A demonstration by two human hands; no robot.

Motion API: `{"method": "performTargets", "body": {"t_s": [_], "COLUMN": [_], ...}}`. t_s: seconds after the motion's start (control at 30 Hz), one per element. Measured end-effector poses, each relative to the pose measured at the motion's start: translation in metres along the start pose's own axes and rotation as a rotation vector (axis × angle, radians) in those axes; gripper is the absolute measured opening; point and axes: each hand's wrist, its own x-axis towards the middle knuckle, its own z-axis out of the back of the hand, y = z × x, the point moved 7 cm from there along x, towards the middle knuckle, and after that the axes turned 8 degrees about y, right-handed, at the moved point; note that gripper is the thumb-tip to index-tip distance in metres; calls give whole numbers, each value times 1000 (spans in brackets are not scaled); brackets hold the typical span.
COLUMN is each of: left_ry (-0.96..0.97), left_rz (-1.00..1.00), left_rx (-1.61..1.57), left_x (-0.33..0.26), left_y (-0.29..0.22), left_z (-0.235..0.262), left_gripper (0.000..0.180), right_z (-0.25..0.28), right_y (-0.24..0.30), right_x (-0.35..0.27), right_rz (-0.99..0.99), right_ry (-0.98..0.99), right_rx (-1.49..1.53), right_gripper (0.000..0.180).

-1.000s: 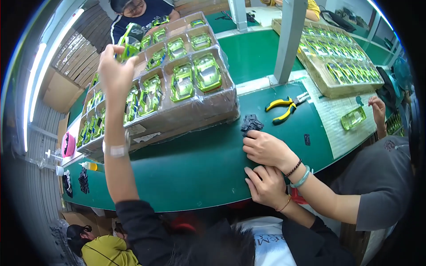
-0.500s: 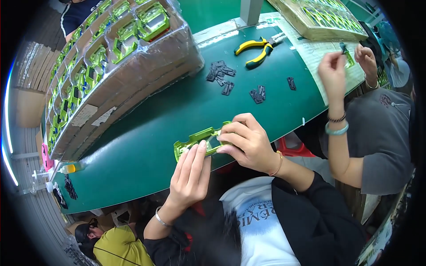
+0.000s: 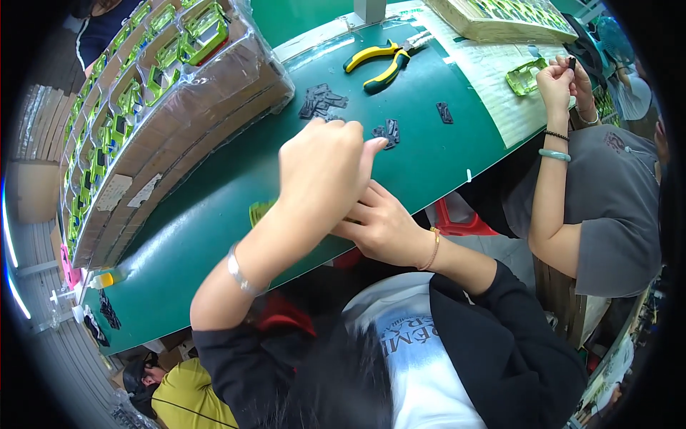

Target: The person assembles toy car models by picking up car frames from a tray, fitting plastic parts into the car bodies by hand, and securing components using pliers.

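My right hand [image 3: 389, 229] is closed on a bright green plastic frame above the table's near edge. Only one end of the frame [image 3: 261, 210] shows, because my left forearm and wrist cover the rest. Raised across it, my left hand [image 3: 320, 161] has its back toward me and its knuckles bent. Its fingertips are hidden, so whether it pinches anything does not show. Just beyond it lie a few small black plastic parts [image 3: 391, 132], partly behind the thumb. Farther off are a heap of such parts [image 3: 321, 101] and a single one [image 3: 444, 112].
Yellow-and-black pliers [image 3: 379, 66] lie on the green table [image 3: 186, 261]. A tall cardboard stack [image 3: 193, 136] with green frames stands at the left, near a bottle of yellow liquid [image 3: 101, 280]. At right, a co-worker's hands [image 3: 561, 84] hold a small dark part beside another green frame [image 3: 527, 77].
My left hand has let go of the green frame and swung up and forward over it. The right hand keeps its hold. The co-worker's hands have come together.
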Motion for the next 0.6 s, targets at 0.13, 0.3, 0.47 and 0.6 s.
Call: {"method": "performTargets", "body": {"t_s": [0.13,0.3,0.47,0.6], "left_ry": [198,233,316,279], "left_rz": [105,108,186,216], "left_rx": [184,49,-139,-373], "left_x": [26,26,18,16], "left_y": [6,8,18,21], "left_z": [-48,-54,-56,-50], "left_gripper": [40,35,28,19], "right_z": [6,7,7,5], "right_y": [0,-7,-7,-5], "right_x": [-14,-21,-21,-19], "right_rz": [48,50,25,49], "right_ry": [36,32,43,13], "right_rx": [93,101,129,140], "right_gripper": [27,24,32,33]}}
